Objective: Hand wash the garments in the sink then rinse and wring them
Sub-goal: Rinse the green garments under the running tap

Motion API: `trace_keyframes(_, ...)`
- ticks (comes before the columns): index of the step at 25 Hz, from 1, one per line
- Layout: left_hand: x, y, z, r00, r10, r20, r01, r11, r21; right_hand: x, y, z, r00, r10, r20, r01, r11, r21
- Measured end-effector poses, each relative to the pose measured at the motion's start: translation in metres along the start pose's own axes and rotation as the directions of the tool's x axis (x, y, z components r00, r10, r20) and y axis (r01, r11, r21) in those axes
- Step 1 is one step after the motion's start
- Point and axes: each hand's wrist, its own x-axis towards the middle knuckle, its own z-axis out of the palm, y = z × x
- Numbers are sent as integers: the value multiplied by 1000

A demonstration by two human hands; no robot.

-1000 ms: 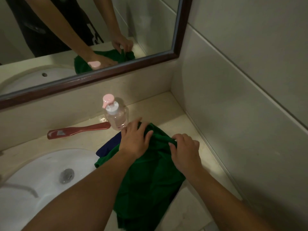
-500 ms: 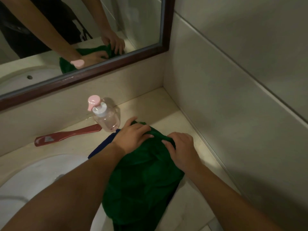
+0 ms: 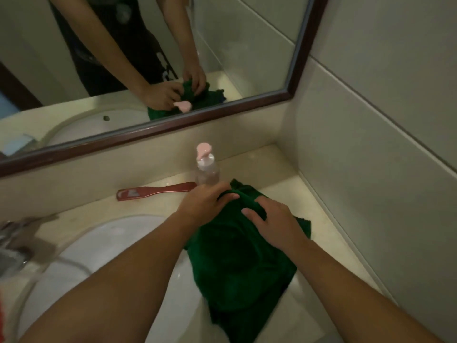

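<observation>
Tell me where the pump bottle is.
In the head view, the pump bottle stands on the counter just behind the left hand, the red paddle at its left.

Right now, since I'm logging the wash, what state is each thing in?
green garment: bunched on the counter, draped over the sink rim
left hand: fingers curled on the garment
right hand: fingers curled on the garment
pump bottle: upright, pump on
red paddle: lying flat, untouched

Garment (image 3: 237,263) on table (image 3: 333,219) right of sink (image 3: 111,243), draped over its rim, pump bottle (image 3: 207,169) just behind garment, long-handled tool (image 3: 155,191) left of bottle, mirror (image 3: 173,125) behind.
</observation>
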Motion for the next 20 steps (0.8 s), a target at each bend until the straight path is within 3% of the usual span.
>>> trace_keyframes(3, -33, -7, -47, 999, -46, -23, 46, 999, 29, -1, -50, 6, 997, -64, 31, 66, 997, -46)
trace_keyframes(9, -109, -18, -172, 969, -82, -233, 113, 986, 126, -14, -185, 15, 972, -217, 87, 227, 966, -124)
trace_keyframes(12, -160, -31, -224, 917, -43, -397, 135, 969, 206, -21, -250, 25, 961, -245, 127, 259, 959, -112)
trace_keyframes(15, -210, -43, -252, 908, -161, -387, 230, 963, 138, -31, -293, 50, 943, -288, 167, 306, 948, -91)
trace_keyframes(20, -293, -62, -250, 878, -263, -400, 362, 912, 194, -37, -317, 112, 862, -330, 385, 369, 929, -30)
